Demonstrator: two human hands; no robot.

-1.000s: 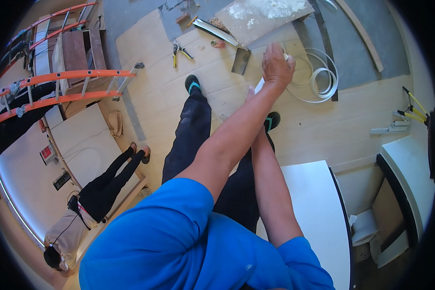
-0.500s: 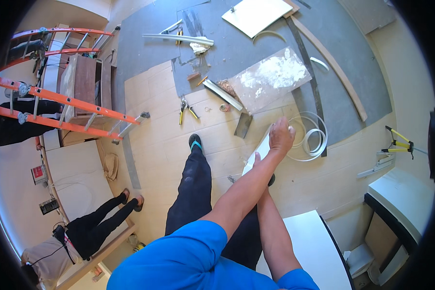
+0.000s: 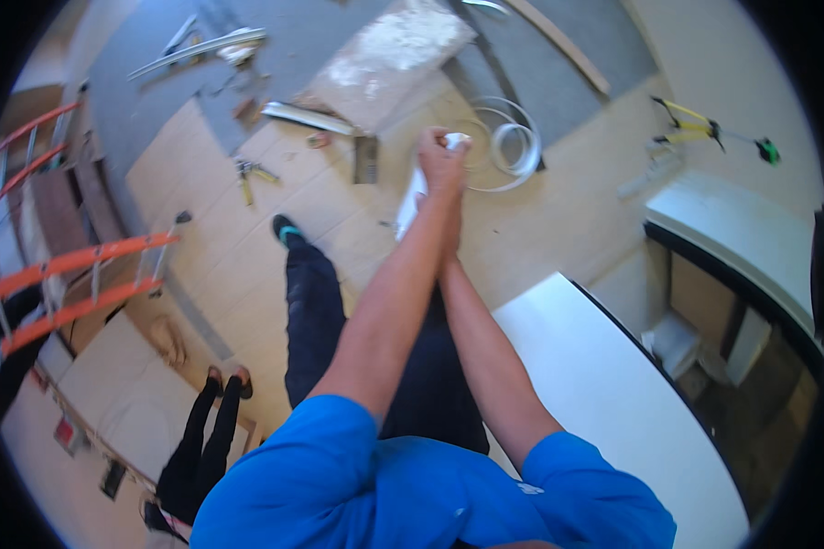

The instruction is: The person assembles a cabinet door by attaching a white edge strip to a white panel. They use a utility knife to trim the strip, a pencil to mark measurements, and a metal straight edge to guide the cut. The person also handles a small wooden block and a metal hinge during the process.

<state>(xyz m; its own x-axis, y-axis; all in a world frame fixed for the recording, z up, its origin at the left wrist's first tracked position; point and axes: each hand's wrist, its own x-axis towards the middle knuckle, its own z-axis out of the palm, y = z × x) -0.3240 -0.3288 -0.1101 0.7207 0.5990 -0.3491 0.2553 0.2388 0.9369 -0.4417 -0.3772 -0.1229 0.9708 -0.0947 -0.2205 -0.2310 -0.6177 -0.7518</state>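
A long flat white strip (image 3: 408,212) is between my two hands, pointing away from me above the floor covering. My left hand (image 3: 441,163) is closed around its far end, where a bit of white (image 3: 459,140) shows beyond the fingers. Lower down, my right hand (image 3: 451,231) lies behind my left forearm and is mostly hidden; a thumb or finger shows against the strip on the other side. Just right of my left hand, a loose coil of white banding (image 3: 515,157) rests on the floor.
Pliers (image 3: 245,178), a dark flat plate (image 3: 365,159) and a pale channel piece (image 3: 307,118) lie ahead. A powder-covered sheet (image 3: 403,46) is beyond. White panels (image 3: 604,393) stand at right. An orange ladder (image 3: 73,270) and another person's legs (image 3: 212,425) are at left.
My view has swung to the right, so the room's contents appear shifted left. Both hands stay on the white strip, with the arms more stretched out and closer together.
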